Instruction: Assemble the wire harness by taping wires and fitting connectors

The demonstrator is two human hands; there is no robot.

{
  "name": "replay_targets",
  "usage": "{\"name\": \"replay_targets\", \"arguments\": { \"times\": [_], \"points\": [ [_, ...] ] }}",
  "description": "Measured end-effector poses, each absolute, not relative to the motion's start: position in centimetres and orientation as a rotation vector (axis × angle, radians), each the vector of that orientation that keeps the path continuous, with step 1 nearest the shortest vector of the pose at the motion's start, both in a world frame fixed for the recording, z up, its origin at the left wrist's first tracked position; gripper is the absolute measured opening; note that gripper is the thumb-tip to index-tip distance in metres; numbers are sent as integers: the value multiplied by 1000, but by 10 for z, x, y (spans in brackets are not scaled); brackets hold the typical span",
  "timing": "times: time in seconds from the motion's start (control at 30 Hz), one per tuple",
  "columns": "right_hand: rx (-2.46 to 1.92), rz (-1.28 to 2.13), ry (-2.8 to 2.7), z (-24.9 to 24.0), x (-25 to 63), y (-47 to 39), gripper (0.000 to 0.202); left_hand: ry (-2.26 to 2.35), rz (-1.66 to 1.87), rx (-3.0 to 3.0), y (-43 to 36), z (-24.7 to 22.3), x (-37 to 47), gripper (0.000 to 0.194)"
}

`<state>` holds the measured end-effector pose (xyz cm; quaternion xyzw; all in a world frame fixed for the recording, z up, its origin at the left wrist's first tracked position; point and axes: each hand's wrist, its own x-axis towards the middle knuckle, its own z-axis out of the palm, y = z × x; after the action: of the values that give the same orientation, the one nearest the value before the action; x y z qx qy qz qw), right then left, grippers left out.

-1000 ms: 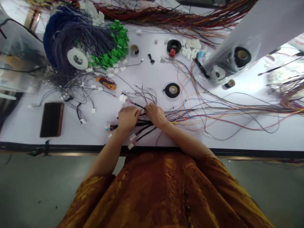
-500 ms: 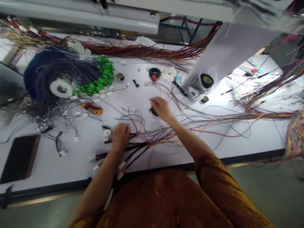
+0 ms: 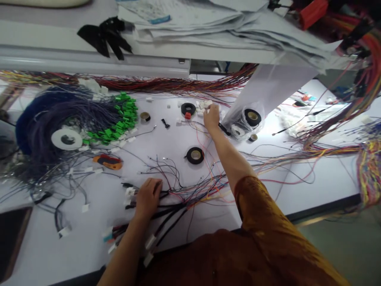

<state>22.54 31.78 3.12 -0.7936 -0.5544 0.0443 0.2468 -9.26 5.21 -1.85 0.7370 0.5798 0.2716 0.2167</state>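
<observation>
My left hand rests on the wire harness near its black-sleeved branches, fingers curled round something I cannot make out. White connectors lie just left of it. Farther forward, my right hand reaches into a small pile of white connectors; its fingertips point down and are partly hidden, so what they hold does not show. A black tape roll lies flat between the hands. Another black roll, with a red connector at its edge, is left of my right hand.
Blue wires with green connectors and an orange cutter lie left. A white post stands behind bagged tape rolls. Papers cover the shelf above. A dark flat object is front left.
My right hand has moved forward from the black tape roll, now uncovered, to the white connectors. My left hand stays on the harness. The view has shifted, showing more of the shelf.
</observation>
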Motion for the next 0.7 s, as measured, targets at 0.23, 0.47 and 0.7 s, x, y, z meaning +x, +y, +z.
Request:
{"name": "replay_targets", "arguments": {
  "times": [0.23, 0.47, 0.7],
  "points": [
    [-2448, 371, -1479, 43, 259, 335, 36, 1612, 749, 2056, 52, -17, -91, 18],
    [-1773, 331, -1321, 66, 247, 328, 32, 1608, 731, 2045, 53, -16, -90, 19],
    [-1413, 820, -1360, 111, 219, 310, 11, 1590, 757, 2015, 52, -13, -91, 21]
  ]
}}
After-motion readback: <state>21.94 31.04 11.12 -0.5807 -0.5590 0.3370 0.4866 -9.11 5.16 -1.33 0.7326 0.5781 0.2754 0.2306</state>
